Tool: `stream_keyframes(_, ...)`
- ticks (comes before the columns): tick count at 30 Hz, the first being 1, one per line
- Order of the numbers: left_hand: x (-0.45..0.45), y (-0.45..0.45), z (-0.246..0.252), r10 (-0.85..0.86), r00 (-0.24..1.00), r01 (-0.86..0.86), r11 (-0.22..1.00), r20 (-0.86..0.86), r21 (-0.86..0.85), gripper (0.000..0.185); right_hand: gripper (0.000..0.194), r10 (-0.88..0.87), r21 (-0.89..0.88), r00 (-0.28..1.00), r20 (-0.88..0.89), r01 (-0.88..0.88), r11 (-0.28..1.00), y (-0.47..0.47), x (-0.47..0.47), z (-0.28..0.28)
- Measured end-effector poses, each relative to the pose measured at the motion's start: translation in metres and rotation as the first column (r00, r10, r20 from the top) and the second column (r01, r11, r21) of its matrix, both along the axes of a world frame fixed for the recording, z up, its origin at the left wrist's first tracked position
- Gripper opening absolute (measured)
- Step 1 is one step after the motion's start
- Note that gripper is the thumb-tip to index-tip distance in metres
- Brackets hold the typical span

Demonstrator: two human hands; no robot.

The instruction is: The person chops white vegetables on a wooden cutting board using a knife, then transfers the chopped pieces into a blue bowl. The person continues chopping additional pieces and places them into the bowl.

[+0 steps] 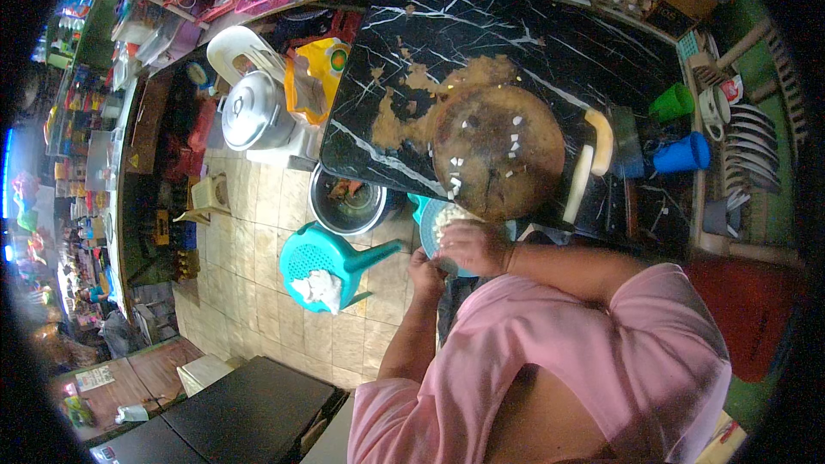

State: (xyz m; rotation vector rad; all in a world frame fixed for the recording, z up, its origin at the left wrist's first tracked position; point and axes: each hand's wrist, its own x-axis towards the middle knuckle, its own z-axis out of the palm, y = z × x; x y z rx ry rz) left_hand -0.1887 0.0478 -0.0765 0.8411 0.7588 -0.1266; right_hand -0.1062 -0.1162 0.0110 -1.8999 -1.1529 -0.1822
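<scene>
Close before my body, a light blue perforated bowl holds many small white cut pieces. My left hand grips its near left rim. My right hand reaches across and rests over the pieces inside; its fingers are blurred, and whether they hold any cannot be told. Just beyond, a round wooden chopping board lies on the black marble-patterned table, with several white bits scattered on it. Right of the board lie a long, pale peeled vegetable piece and a yellowish curved one.
Left of the table, a metal pot with liquid stands near a teal stool bearing a white cloth. Farther off are a lidded aluminium pot and a yellow bag. Blue and green cups lie rightward, beside racked plates.
</scene>
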Motion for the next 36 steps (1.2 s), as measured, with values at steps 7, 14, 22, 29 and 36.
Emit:
stream_keyframes(7,-0.009,0.005,-0.01,-0.013,0.998,0.015,0.999,-0.058,0.034,0.019,0.029,-0.64,-0.161,0.706,-0.304,0.623,0.765,-0.05,0.107,0.032)
stream_keyframes(14,-0.021,0.01,-0.028,0.035,0.999,-0.035,0.999,0.022,-0.029,0.024,0.03,-0.674,-0.391,0.736,0.063,0.64,0.662,-0.081,0.117,0.012)
stream_keyframes(22,-0.016,0.009,-0.02,-0.012,0.998,0.015,0.999,-0.061,0.041,0.024,0.033,-0.458,-0.233,0.886,-0.073,0.431,0.872,-0.038,0.024,-0.003)
stream_keyframes(29,-0.009,0.004,-0.007,-0.025,0.998,0.027,0.999,-0.056,0.035,0.022,0.039,-0.237,-0.11,0.949,-0.206,0.219,0.97,-0.015,-0.001,-0.005)
stream_keyframes(36,-0.01,0.001,0.002,-0.031,1.0,0.031,0.999,0.002,0.025,0.018,0.032,-0.211,0.054,0.977,-0.016,0.211,0.976,-0.006,0.053,-0.008)
